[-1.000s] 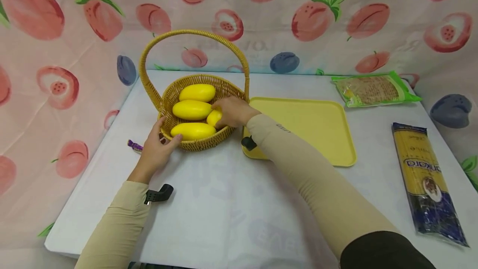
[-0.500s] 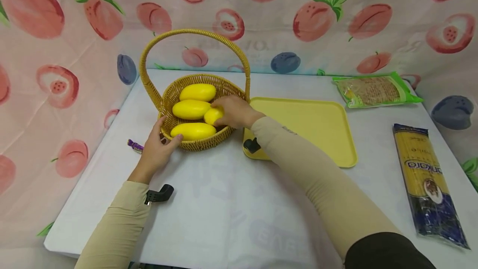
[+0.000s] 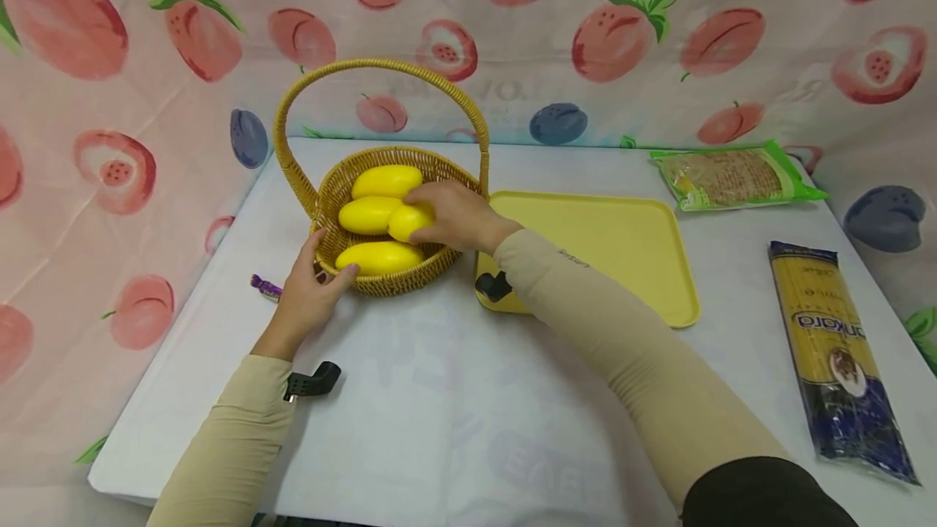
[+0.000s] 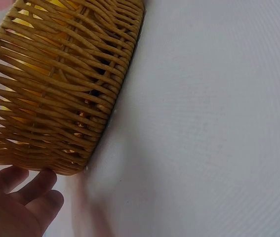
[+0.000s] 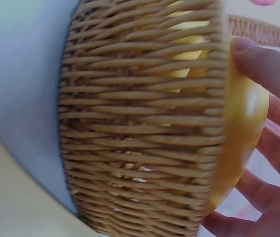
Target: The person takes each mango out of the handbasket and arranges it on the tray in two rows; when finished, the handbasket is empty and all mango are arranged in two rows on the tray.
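Four yellow fruits (image 3: 378, 258) in basket (image 3: 395, 285) on bench (image 3: 410, 413), left of tray (image 3: 615, 226). Right hand (image 3: 461, 214): fingers clamped on one fruit (image 3: 407, 223) inside basket. Left hand (image 3: 311, 291): fingers and thumb gripping basket's near-left rim.

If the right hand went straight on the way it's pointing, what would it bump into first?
Past the held yellow fruit, the right hand would probably meet the middle yellow fruit in the basket. Depth is unclear from the head view, so it might pass above.

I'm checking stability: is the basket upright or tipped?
Upright: the basket stands base-down on the table, its handle arching overhead.
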The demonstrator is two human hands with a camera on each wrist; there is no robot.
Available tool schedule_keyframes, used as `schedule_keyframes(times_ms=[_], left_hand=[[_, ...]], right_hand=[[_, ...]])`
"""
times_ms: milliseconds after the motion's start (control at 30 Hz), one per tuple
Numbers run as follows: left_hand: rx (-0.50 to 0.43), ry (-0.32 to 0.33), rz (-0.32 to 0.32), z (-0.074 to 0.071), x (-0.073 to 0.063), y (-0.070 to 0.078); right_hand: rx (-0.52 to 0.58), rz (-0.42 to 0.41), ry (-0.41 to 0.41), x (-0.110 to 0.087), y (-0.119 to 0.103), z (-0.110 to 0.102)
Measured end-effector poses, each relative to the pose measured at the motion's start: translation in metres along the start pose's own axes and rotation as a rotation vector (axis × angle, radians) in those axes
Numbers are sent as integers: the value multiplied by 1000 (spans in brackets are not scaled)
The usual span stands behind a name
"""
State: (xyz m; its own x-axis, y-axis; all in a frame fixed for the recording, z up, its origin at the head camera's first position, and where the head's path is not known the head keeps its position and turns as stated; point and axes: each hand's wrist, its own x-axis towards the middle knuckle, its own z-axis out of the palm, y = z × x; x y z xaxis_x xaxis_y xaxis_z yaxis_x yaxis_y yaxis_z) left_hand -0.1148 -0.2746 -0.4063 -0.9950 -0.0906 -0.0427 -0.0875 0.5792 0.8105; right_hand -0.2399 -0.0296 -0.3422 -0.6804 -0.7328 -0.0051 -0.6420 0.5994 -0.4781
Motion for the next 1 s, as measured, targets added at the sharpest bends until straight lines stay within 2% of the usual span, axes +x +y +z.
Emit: schedule_keyframes(times_ms=[500,1000], left_hand=[[15,-1,-13,1,0,-1],[16,0,-20,1,-2,2]], right_hand=[[-5,-62,40,-26,-19,-21],[-32,-67,32,-60,-11,-32]])
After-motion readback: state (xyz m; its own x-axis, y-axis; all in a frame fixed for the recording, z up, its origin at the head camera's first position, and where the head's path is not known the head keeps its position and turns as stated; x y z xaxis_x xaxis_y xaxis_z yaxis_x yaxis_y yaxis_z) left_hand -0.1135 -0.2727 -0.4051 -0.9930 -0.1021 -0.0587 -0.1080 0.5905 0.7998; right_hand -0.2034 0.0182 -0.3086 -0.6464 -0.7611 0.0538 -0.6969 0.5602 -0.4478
